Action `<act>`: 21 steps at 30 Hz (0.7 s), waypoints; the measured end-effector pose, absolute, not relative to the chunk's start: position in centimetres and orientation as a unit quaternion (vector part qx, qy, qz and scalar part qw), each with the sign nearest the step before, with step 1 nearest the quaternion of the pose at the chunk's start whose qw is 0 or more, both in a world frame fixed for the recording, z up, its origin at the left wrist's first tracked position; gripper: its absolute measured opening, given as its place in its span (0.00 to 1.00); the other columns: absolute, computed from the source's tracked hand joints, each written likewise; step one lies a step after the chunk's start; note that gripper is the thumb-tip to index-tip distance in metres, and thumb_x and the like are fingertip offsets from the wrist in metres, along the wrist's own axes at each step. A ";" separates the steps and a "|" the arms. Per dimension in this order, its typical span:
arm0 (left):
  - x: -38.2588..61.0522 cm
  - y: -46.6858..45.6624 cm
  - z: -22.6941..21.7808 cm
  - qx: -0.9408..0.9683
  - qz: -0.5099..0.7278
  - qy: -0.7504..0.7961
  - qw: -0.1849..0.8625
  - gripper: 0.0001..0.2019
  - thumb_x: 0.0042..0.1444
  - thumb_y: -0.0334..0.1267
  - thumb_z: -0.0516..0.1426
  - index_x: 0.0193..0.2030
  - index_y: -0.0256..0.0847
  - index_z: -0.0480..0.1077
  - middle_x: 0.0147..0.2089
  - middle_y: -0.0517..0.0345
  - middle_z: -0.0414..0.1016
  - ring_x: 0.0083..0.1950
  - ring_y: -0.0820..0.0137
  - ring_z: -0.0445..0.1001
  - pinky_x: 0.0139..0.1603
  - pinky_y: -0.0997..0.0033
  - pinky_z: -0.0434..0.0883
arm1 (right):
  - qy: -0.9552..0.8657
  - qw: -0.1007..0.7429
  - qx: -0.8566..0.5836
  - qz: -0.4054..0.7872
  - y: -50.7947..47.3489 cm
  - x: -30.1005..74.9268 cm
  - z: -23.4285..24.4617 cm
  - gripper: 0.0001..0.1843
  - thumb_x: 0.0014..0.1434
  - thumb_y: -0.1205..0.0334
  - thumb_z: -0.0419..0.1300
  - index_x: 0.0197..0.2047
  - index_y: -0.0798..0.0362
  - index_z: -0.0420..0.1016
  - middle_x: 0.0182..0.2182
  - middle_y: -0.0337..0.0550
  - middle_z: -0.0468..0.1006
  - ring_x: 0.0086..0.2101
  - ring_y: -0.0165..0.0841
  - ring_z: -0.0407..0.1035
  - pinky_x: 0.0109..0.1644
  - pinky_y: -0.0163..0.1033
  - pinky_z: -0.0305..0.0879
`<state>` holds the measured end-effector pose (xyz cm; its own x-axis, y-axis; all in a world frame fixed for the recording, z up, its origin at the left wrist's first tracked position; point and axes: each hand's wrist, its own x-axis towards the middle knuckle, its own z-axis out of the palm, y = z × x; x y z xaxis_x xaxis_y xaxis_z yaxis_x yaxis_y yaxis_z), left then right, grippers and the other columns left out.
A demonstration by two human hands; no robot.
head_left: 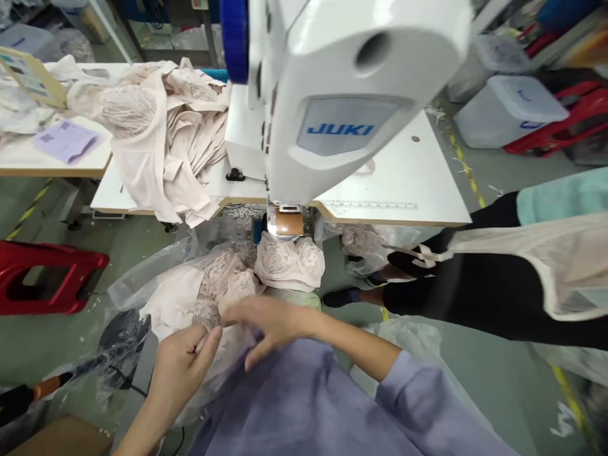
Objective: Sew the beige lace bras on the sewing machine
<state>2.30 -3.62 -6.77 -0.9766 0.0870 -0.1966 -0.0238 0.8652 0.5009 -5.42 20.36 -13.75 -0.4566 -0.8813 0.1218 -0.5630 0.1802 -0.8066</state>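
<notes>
Below the sewing machine point(327, 114), a heap of beige lace bras point(180, 291) lies on my lap and on clear plastic. My left hand point(183, 361) is at the near edge of this heap, its fingers curled and thumb pressed in. What they grip, if anything, is hidden. My right hand point(270, 320) reaches across with fingers stretched out over the lace and thumb apart, slightly blurred. Another beige lace bra point(289, 263) hangs under the lit needle area, at the machine's cylinder end.
More beige bra pieces point(166, 133) are piled on the white table point(403, 183), left of the machine. A person in black trousers point(451, 291) stands close on the right, near a hanging beige garment point(565, 259). Red stools point(52, 275) and plastic bins point(510, 111) stand around.
</notes>
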 end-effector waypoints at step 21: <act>-8.0 7.1 -6.0 0.222 0.480 0.813 0.245 0.22 0.68 0.48 0.50 0.24 0.39 0.55 0.23 0.64 0.54 0.25 0.75 0.55 0.28 0.72 0.52 | 0.872 0.260 -0.215 -0.355 34.3 -5.7 -4.4 0.29 0.60 0.33 0.60 0.49 0.51 0.76 0.37 0.43 0.77 0.36 0.38 0.70 0.42 0.39 0.63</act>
